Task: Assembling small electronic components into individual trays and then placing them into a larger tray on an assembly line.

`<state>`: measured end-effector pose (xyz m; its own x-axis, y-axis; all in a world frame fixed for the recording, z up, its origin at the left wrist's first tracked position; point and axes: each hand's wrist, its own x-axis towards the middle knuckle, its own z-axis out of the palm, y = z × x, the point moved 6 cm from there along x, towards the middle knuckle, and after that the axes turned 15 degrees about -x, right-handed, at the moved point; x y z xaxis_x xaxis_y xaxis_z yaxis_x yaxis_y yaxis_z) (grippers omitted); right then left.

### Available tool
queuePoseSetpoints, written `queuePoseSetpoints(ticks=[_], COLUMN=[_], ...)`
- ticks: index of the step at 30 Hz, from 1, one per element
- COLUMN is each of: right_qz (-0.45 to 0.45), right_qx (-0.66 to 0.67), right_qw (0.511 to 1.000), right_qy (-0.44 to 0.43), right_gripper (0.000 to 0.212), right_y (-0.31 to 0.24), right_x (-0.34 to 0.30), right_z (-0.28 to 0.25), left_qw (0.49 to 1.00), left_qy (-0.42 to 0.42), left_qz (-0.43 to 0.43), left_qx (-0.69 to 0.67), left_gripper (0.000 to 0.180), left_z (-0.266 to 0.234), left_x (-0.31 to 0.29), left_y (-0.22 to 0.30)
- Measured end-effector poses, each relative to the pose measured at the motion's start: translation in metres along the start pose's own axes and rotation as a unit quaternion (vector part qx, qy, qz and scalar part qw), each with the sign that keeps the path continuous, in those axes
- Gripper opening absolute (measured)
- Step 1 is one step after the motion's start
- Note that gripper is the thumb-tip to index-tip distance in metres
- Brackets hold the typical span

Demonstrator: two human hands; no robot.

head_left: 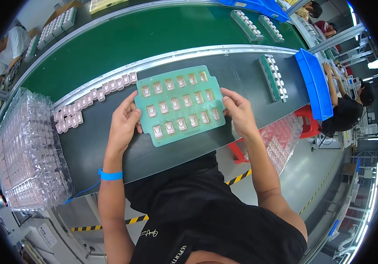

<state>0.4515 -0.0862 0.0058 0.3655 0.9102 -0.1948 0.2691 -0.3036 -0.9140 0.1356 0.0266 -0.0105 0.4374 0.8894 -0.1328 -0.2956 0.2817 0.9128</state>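
Note:
Between my two hands is a flat green tray (pixel 170 93) with rows of square cut-outs, a small pale part showing in each. My left hand (pixel 126 116) grips its left edge, thumb on top and fingers curled beneath. At the opposite edge my right hand (pixel 238 111) pinches the board the same way. A blue wrist strap (pixel 110 175) circles my left wrist. Up and left of the tray, small pinkish plastic parts (pixel 93 96) stand in a line on the dark bench (pixel 93 152), with a shorter second row beside them.
Stacked clear blister trays (pixel 32 149) fill the bench's left end. A green-and-white strip of parts (pixel 273 79) and a blue bin (pixel 314 83) lie to the right. Beyond the metal rail runs a green conveyor (pixel 162 37). A red stool (pixel 305 123) bears more clear trays (pixel 279 141). Other people work nearby.

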Motion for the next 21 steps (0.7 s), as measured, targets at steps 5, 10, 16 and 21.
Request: queuePoseSetpoints(ticks=[5,10,16,21], right_qz=[0.007,0.014,0.019,0.021], right_qx=[0.011,0.012,0.016,0.023], right_qw=[1.000,1.000,1.000,0.999], right_qy=[0.014,0.014,0.008,0.017], right_gripper=[0.042,0.041,0.042,0.043], right_y=[0.003,0.007,0.011,0.005], right_x=[0.000,0.000,0.003,0.000], right_z=[0.000,-0.001,-0.001,-0.002], left_qw=[1.000,1.000,1.000,1.000], left_qy=[-0.006,-0.014,-0.011,-0.008], left_qz=[0.000,-0.008,-0.011,-0.012], left_qx=[-0.002,-0.002,0.007,0.003], left_gripper=[0.055,0.056,0.057,0.057], left_z=[-0.002,0.001,-0.001,0.000], left_x=[0.002,0.002,0.001,0.003], left_y=[-0.002,-0.003,-0.002,-0.002])
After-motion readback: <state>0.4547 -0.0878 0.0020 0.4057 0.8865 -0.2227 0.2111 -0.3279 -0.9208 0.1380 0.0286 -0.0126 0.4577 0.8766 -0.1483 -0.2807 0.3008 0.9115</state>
